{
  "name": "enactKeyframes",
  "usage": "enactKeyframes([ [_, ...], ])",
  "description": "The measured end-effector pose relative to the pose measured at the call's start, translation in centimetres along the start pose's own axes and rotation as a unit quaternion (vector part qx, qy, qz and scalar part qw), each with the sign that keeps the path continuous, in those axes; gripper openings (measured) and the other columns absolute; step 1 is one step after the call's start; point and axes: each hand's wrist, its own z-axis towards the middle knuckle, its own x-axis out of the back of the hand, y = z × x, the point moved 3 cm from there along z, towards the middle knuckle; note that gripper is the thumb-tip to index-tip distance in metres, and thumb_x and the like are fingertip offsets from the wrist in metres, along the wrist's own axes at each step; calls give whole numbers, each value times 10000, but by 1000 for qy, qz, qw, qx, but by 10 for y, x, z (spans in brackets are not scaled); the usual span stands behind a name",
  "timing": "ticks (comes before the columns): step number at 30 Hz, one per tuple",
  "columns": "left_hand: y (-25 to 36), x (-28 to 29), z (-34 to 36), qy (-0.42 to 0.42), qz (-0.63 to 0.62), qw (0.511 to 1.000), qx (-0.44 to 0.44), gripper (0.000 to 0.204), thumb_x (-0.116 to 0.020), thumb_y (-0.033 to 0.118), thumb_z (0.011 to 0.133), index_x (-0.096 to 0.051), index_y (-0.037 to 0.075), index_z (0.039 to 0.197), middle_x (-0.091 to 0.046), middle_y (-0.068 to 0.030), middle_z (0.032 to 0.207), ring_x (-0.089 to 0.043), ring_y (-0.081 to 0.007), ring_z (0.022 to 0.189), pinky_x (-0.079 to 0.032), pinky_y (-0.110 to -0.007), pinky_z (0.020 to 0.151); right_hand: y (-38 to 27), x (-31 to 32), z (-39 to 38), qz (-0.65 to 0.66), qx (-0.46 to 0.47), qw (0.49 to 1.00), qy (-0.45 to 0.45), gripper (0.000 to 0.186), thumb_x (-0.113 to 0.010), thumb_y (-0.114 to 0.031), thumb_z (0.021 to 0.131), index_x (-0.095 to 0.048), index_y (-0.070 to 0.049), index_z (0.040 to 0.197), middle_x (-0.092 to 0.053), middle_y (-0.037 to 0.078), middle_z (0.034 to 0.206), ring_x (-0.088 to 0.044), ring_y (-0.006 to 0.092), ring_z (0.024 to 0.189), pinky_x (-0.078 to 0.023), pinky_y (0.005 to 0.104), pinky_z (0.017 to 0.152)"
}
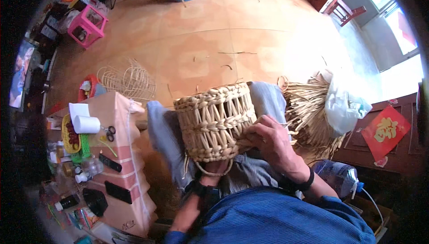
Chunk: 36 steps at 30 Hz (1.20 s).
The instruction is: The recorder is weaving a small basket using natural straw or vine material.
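A woven straw basket [216,123] rests on its side across my lap, with braided bands and open slanted weave between them. My right hand [270,136] is at its lower right edge, fingers pinched together on a straw strand [242,143] of the weave. Under the near end, my left hand [217,167] reaches in behind the basket, so its fingers are hidden. A loop of straw [214,172] hangs from that end, over the left wrist. Another loose strand [185,166] dangles at the left.
Right of my knee lies a large straw bundle [308,110], with a plastic bag [348,103] against it. A big water bottle [335,177] is nearby. The left table [123,123] bears scissors [110,133], a white roll [87,124] and a phone [118,192]. A pink stool [91,27] stands farther off.
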Motion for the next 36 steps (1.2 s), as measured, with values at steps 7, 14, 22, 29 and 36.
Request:
enactKeyframes([
  [7, -9, 13, 5, -2, -27, 1000, 2, 458, -613, 501, 1031, -680, 294, 1434, -611, -68, 1540, -573, -386, 1381, -429, -664, 1132, -2, -7, 2, -8, -10, 1000, -4, 137, -827, -108, 890, -773, -94, 1015, -659, 86, 906, -657, 320, 885, -547, 427, 763],
  [14, -11, 14, 4, 19, -61, 998, -1, 420, -636, 431, 1031, -699, 278, 1417, -603, -111, 1531, -520, -422, 1467, -384, -698, 1227, 3, -11, 1, -30, 8, 1000, -4, 102, -797, -103, 913, -739, -80, 993, -653, 90, 905, -648, 327, 879, -543, 442, 756],
  [22, -13, 0, -6, 25, -9, 999, -19, 405, -603, 458, 1032, -712, 320, 1396, -662, -20, 1476, -595, -307, 1359, -417, -573, 1153, 4, -12, 3, -9, 33, 999, 5, 109, -787, -99, 920, -733, -82, 1014, -650, 94, 927, -637, 335, 880, -547, 446, 769],
  [29, -20, -17, -17, 15, 19, 1000, -19, 505, -635, 601, 986, -698, 297, 1384, -577, 19, 1557, -500, -321, 1462, -407, -575, 1162, 29, 3, 2, 91, 23, 993, -70, 357, -790, -157, 892, -671, -54, 1212, -621, 148, 1019, -623, 390, 983, -556, 484, 835],
  [36, -27, -2, 3, 180, 46, 980, -73, 766, -672, 778, 893, -630, 315, 1503, -562, 18, 1530, -431, -306, 1501, -367, -584, 1184, 68, 30, -5, 247, -110, 937, -221, 345, -740, -305, 1071, -715, -12, 1253, -760, 139, 1106, -720, 231, 981, -571, 402, 839],
])
